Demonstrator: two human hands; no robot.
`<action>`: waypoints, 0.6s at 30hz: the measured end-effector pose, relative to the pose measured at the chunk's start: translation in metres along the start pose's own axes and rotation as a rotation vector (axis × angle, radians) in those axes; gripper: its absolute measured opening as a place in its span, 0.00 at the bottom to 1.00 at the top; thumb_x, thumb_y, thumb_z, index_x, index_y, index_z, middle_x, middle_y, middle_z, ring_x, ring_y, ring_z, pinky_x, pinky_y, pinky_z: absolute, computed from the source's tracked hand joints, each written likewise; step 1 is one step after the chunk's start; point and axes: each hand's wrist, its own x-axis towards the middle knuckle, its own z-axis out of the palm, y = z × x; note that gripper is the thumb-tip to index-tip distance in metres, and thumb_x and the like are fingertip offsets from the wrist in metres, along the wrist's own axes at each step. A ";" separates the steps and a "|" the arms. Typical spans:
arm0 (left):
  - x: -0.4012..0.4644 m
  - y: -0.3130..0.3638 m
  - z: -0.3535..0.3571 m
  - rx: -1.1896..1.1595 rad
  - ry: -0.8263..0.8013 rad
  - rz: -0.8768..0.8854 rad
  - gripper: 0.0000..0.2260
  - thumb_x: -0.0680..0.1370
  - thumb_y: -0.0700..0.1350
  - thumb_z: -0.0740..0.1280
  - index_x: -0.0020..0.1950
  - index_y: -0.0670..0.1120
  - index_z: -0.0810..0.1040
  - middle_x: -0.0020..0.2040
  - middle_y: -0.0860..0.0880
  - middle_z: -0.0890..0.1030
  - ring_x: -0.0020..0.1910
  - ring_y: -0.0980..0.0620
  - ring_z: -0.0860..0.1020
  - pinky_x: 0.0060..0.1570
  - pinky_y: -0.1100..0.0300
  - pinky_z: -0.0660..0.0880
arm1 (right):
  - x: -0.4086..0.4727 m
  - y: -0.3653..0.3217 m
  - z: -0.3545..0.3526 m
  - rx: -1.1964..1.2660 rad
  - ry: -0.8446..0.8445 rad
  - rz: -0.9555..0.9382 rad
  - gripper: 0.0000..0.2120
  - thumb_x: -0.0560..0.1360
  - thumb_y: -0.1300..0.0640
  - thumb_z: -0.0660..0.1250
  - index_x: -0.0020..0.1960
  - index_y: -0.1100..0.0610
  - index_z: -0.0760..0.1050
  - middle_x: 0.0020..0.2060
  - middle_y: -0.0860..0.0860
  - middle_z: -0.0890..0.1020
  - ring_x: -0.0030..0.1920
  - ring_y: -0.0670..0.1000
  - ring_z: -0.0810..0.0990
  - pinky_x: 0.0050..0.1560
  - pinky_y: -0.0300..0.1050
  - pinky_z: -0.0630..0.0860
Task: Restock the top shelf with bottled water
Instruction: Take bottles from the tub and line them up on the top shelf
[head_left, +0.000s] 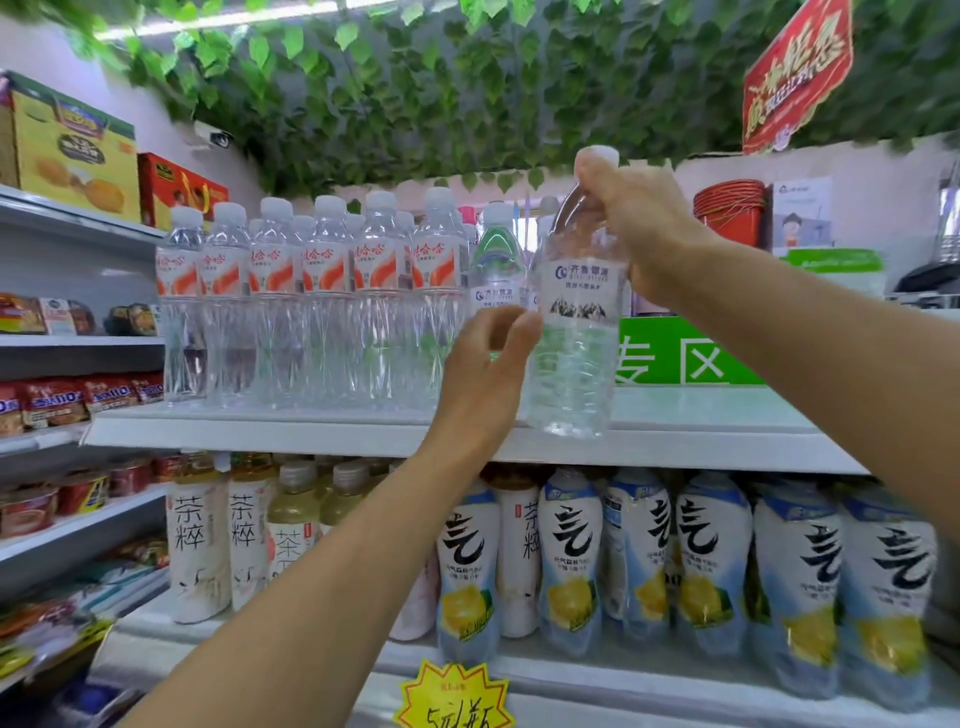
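My right hand (636, 223) grips the neck and shoulder of a clear water bottle (576, 343) with a white mountain label and white cap. The bottle stands at the front edge of the white top shelf (291, 428), its base slightly over the lip. My left hand (483, 374) is raised beside the bottle's lower left side, fingers loosely curled, thumb near the label; whether it touches is unclear. Behind it stands a similar greenish bottle (496, 260). A row of several red-labelled water bottles (311, 296) fills the shelf's left half.
The shelf below holds tea bottles (200, 540) and lemon drink bottles (717, 561). Snack shelves (78, 395) run along the left wall. A green sign (680, 353) stands behind the top shelf's right part. Fake ivy (467, 78) hangs overhead. A yellow price tag (454, 696) sits low.
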 end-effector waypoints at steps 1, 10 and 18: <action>0.004 -0.007 -0.003 0.124 0.081 0.059 0.17 0.80 0.53 0.64 0.67 0.49 0.73 0.61 0.55 0.75 0.61 0.58 0.71 0.64 0.57 0.67 | 0.004 0.002 0.000 -0.065 0.019 -0.036 0.14 0.79 0.50 0.63 0.40 0.57 0.75 0.39 0.53 0.81 0.41 0.52 0.79 0.50 0.56 0.80; 0.023 -0.065 -0.001 0.641 0.191 0.189 0.35 0.72 0.54 0.74 0.74 0.50 0.63 0.70 0.50 0.65 0.68 0.50 0.60 0.64 0.55 0.61 | 0.033 0.038 0.011 -0.213 0.080 -0.054 0.16 0.82 0.47 0.60 0.53 0.60 0.76 0.46 0.54 0.78 0.38 0.45 0.73 0.30 0.32 0.70; 0.023 -0.069 -0.003 0.640 0.159 0.157 0.36 0.72 0.54 0.74 0.75 0.51 0.61 0.71 0.51 0.66 0.70 0.50 0.61 0.65 0.53 0.60 | 0.008 0.052 0.011 -0.300 -0.027 -0.007 0.36 0.77 0.40 0.65 0.75 0.61 0.60 0.69 0.53 0.71 0.68 0.54 0.70 0.60 0.46 0.68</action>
